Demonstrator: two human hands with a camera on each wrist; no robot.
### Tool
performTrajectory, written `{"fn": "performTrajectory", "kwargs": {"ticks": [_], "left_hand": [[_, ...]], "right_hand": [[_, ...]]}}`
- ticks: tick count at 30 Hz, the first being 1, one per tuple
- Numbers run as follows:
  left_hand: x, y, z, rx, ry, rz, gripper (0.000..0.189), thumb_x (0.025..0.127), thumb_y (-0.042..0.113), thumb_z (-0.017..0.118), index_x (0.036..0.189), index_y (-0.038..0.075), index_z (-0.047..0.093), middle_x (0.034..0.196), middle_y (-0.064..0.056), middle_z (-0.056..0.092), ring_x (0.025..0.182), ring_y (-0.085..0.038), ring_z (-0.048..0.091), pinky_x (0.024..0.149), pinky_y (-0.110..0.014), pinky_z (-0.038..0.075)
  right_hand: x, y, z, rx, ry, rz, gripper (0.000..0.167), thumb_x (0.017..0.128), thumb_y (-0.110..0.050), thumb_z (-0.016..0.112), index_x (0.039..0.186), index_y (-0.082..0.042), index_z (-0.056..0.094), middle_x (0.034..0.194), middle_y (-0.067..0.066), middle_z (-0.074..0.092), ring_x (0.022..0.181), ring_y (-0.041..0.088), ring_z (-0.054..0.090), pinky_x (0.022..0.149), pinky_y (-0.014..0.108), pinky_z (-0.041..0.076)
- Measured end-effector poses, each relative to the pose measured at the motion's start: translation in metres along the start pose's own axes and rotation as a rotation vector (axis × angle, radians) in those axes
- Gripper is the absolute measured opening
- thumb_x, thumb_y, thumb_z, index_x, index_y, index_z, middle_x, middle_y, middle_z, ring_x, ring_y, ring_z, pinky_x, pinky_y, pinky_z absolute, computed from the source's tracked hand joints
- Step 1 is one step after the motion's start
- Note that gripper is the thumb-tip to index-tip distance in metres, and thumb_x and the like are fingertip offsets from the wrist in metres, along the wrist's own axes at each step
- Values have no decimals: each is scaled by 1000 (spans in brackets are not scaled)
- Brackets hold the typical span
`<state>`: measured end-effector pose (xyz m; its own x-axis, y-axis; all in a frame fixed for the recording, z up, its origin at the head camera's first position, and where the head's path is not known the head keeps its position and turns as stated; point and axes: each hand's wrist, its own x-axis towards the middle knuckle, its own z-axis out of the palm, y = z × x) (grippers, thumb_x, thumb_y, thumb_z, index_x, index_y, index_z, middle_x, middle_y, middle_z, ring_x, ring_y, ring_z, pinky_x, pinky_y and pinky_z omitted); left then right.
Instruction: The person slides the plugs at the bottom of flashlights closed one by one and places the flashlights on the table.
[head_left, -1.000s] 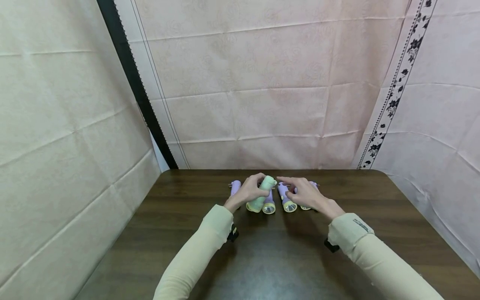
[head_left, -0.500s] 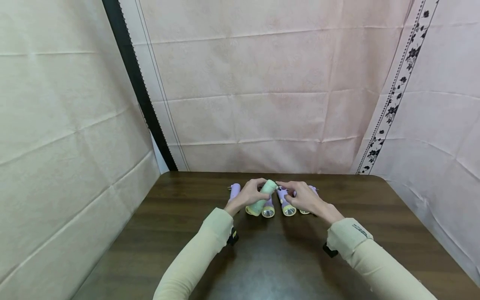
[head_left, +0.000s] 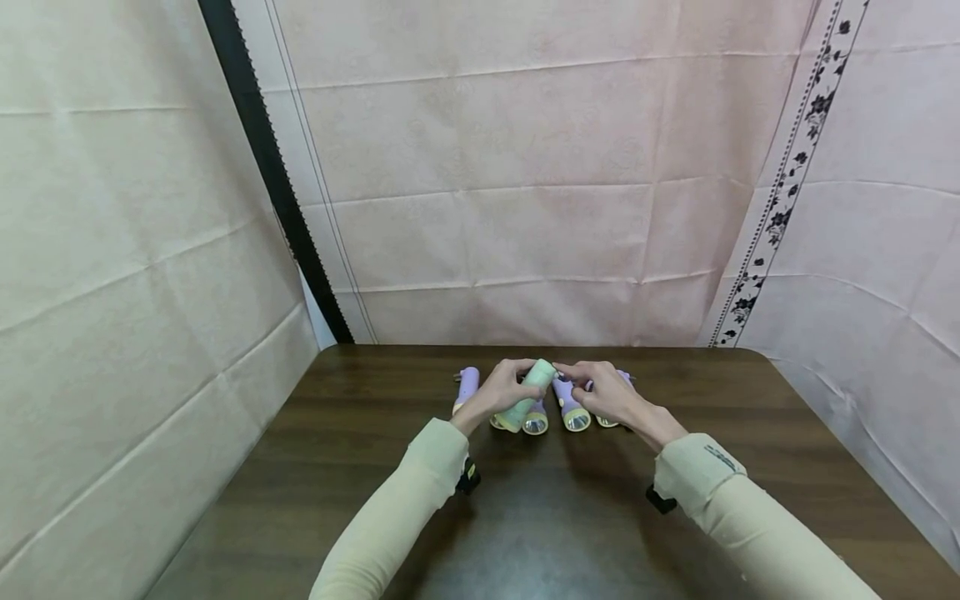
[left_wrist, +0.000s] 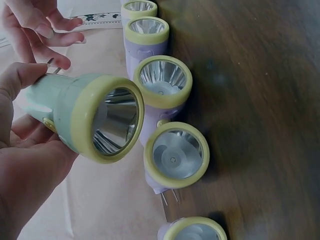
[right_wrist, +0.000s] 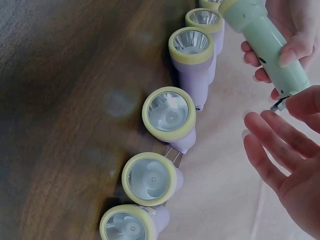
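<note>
Under flashlights, a seemingly wooden table; cloth behind.

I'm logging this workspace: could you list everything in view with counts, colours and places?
green flashlight: 1, mint with yellow rim, held tilted
purple flashlights: 6 countable, lilac with yellow rims, in a row
table: 1, dark brown, under the row
cloth: count unclear, cream and pinkish, behind and beside the table
dark strip: 1, black, left background
floral strip: 1, black on white, right background
wrist devices: 2, black, one per wrist
sleeves: 2, pale cream, foreground
left hand: 1, gripping the green flashlight
right hand: 1, at that flashlight's tail
</note>
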<state>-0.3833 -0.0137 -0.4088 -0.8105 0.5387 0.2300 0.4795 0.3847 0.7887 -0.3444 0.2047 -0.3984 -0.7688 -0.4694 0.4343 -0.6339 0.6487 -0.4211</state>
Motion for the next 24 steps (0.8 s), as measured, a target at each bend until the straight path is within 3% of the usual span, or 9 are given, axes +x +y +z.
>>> {"fn": "performTrajectory", "kwargs": {"ticks": [11, 17, 24], "left_hand": [[0, 4, 6, -87, -17, -28, 39, 82, 7, 67, 121, 8, 64, 95, -14, 69, 74, -12, 63, 65, -24, 53], [-1, 6, 6, -203, -46, -69, 41, 84, 7, 65, 124, 10, 62, 96, -16, 69, 85, -33, 70, 67, -29, 56], [-3, 10, 4, -318, -110, -96, 40, 88, 2, 61, 128, 3, 58, 107, -35, 64, 98, -52, 63, 73, -41, 58]], "right_hand": [[-3, 0, -1, 45, 45, -18, 51, 76, 1, 54, 126, -4, 63, 98, 13, 71, 69, 11, 56, 53, 21, 41], [-3, -2, -4, 76, 4, 42, 50, 80, 0, 57, 130, -9, 61, 101, 8, 70, 75, 11, 61, 56, 22, 43], [-1, -2, -6, 87, -25, 55, 51, 80, 1, 57, 131, -7, 60, 109, 13, 68, 73, 11, 59, 57, 21, 42]]}}
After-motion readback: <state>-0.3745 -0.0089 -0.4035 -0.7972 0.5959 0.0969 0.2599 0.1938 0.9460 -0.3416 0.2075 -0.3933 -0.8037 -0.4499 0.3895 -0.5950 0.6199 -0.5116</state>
